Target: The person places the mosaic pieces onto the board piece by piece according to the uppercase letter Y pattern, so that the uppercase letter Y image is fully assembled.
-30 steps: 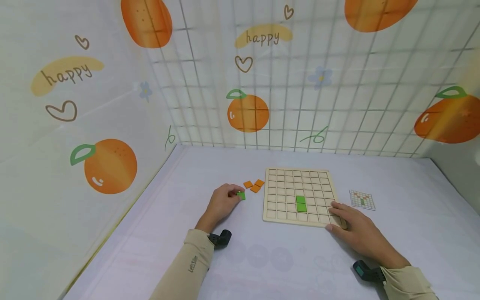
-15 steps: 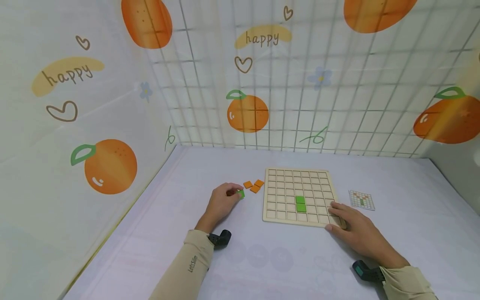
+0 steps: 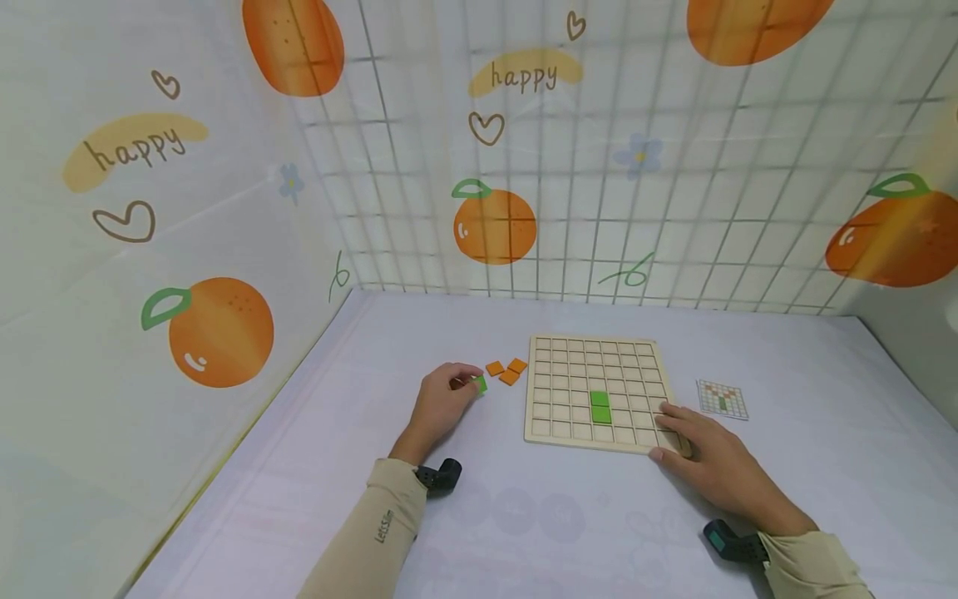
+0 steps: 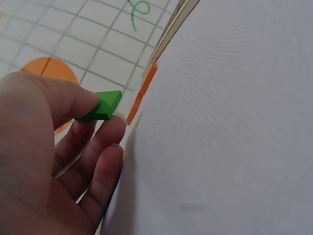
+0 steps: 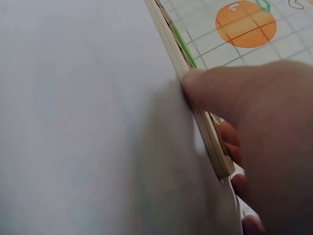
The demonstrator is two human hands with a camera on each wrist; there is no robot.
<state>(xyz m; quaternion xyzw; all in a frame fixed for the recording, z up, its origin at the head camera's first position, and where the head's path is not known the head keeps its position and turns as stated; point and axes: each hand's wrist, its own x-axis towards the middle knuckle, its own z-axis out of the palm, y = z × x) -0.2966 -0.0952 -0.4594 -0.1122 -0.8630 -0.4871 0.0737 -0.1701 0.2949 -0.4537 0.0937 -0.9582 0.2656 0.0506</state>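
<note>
Between thumb and fingers, my left hand (image 3: 443, 403) pinches a green square tile (image 4: 110, 105), held tilted; in the head view the fingers partly cover it. Just beyond it, several orange tiles (image 3: 510, 377) lie on the table, left of a wooden grid board (image 3: 554, 398). Two green tiles (image 3: 600, 407) sit one behind the other in the board's lower middle cells. At the near right corner of the board, my right hand (image 3: 714, 453) grips it, thumb (image 5: 200, 88) against the front edge and fingers over the right edge.
A small pattern card (image 3: 723, 399) with a printed coloured grid lies to the right of the board. White table cloth (image 3: 524, 532) spreads beneath everything. A printed curtain (image 3: 419, 166) and side walls enclose the table at the back and left.
My left hand has shifted slightly away from me with the green tile, which has turned a little in the fingers. The right hand and the board stay where they were.
</note>
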